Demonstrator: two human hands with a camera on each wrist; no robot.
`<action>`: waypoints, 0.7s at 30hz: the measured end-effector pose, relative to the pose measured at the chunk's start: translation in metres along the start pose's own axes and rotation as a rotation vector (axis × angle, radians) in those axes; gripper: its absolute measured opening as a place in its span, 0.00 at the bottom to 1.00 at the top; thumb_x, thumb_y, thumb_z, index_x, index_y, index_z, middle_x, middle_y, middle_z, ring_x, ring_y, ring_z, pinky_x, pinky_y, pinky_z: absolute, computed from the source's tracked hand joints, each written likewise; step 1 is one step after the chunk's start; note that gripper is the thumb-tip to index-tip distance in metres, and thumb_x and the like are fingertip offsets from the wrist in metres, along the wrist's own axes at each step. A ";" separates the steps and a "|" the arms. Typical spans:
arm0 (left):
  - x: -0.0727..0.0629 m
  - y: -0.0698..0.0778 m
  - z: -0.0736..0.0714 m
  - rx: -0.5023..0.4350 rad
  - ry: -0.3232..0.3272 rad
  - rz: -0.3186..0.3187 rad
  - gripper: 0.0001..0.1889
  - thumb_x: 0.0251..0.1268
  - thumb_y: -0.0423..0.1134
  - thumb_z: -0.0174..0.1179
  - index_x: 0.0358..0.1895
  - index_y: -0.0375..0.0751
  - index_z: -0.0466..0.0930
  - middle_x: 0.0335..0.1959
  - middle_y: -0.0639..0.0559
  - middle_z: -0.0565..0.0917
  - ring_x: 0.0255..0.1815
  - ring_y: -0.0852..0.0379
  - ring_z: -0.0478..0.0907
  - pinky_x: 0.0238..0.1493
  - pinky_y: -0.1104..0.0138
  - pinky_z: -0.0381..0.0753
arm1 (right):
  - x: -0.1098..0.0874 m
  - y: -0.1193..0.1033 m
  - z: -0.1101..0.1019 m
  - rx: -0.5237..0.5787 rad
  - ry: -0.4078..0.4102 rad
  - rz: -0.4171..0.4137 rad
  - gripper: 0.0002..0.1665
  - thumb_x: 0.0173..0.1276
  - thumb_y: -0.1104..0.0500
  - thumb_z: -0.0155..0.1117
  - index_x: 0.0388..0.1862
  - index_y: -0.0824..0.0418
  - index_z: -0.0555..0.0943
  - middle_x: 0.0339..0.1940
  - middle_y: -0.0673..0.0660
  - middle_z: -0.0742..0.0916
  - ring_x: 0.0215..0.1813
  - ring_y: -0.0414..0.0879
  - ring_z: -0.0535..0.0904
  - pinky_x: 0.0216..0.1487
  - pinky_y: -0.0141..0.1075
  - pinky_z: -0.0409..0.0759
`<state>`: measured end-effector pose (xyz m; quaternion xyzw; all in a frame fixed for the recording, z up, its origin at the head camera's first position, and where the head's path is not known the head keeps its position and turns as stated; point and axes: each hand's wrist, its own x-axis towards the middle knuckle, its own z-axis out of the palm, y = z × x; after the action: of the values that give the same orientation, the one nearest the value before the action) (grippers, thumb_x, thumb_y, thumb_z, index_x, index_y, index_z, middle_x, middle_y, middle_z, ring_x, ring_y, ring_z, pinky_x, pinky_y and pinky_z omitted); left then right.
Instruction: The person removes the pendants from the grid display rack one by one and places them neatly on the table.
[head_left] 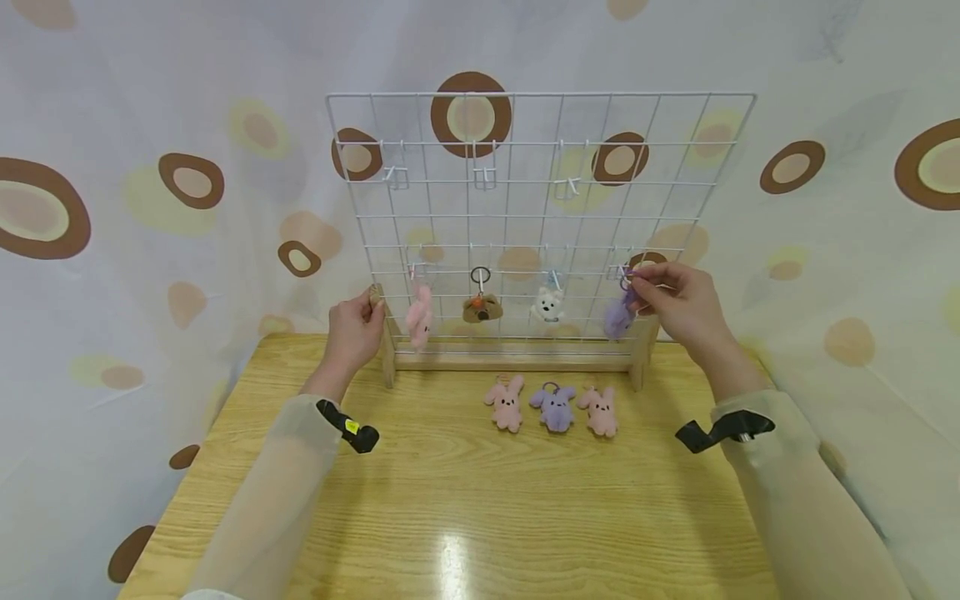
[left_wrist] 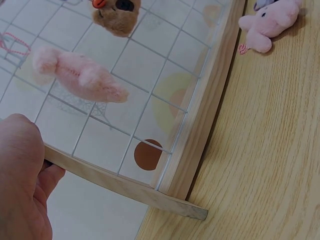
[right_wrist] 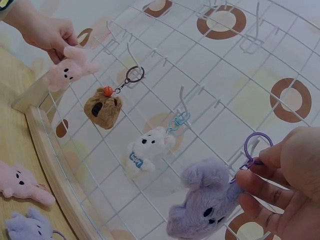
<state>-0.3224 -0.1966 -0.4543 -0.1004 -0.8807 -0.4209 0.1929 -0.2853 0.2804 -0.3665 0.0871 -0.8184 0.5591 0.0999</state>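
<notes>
My right hand point(head_left: 686, 304) pinches the purple ring point(right_wrist: 258, 147) of a purple plush keychain point(right_wrist: 205, 200) at the lower right hook of a white wire grid rack point(head_left: 525, 218). The plush hangs below the fingers, in front of the grid. My left hand point(head_left: 357, 332) grips the wooden side post point(left_wrist: 125, 182) at the rack's left end. Between the hands, a pink plush keychain point(head_left: 420, 318), a brown plush keychain point(right_wrist: 103, 107) with an orange bead and a white plush dog keychain point(right_wrist: 150, 145) hang from the lower row of hooks.
On the wooden table point(head_left: 450, 475) in front of the rack lie two pink plush keychains point(head_left: 507, 406) and a purple plush keychain point(head_left: 557, 410) between them. Three bare hooks point(head_left: 485, 177) stick out from the grid's upper part. A patterned cloth point(head_left: 150, 275) hangs behind.
</notes>
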 end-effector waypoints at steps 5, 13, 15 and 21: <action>0.001 -0.001 0.000 -0.007 -0.004 -0.006 0.13 0.83 0.34 0.54 0.40 0.27 0.83 0.14 0.52 0.71 0.12 0.58 0.64 0.16 0.67 0.63 | -0.007 -0.004 -0.003 0.002 0.003 0.014 0.17 0.81 0.63 0.62 0.58 0.77 0.79 0.44 0.55 0.88 0.36 0.40 0.86 0.43 0.32 0.86; 0.000 0.000 -0.001 -0.017 -0.006 -0.006 0.14 0.83 0.34 0.54 0.42 0.25 0.84 0.14 0.52 0.70 0.12 0.57 0.64 0.15 0.68 0.62 | -0.019 -0.010 -0.002 0.035 -0.001 0.011 0.14 0.80 0.65 0.63 0.57 0.76 0.79 0.42 0.53 0.89 0.37 0.41 0.87 0.44 0.34 0.87; 0.000 0.000 -0.002 -0.019 -0.006 -0.004 0.14 0.83 0.34 0.54 0.43 0.25 0.84 0.13 0.52 0.71 0.12 0.57 0.64 0.16 0.68 0.62 | -0.023 -0.012 -0.001 0.044 -0.011 0.013 0.14 0.80 0.65 0.63 0.57 0.75 0.80 0.43 0.55 0.89 0.37 0.42 0.87 0.44 0.34 0.87; 0.000 0.002 -0.001 -0.032 -0.008 -0.017 0.12 0.82 0.33 0.56 0.43 0.25 0.84 0.14 0.52 0.70 0.13 0.56 0.63 0.15 0.68 0.62 | -0.036 -0.011 0.005 0.025 -0.062 -0.004 0.15 0.80 0.65 0.63 0.55 0.77 0.80 0.43 0.58 0.89 0.38 0.44 0.88 0.44 0.35 0.87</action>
<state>-0.3211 -0.1965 -0.4522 -0.0978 -0.8754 -0.4362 0.1841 -0.2484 0.2732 -0.3672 0.1074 -0.8138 0.5663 0.0744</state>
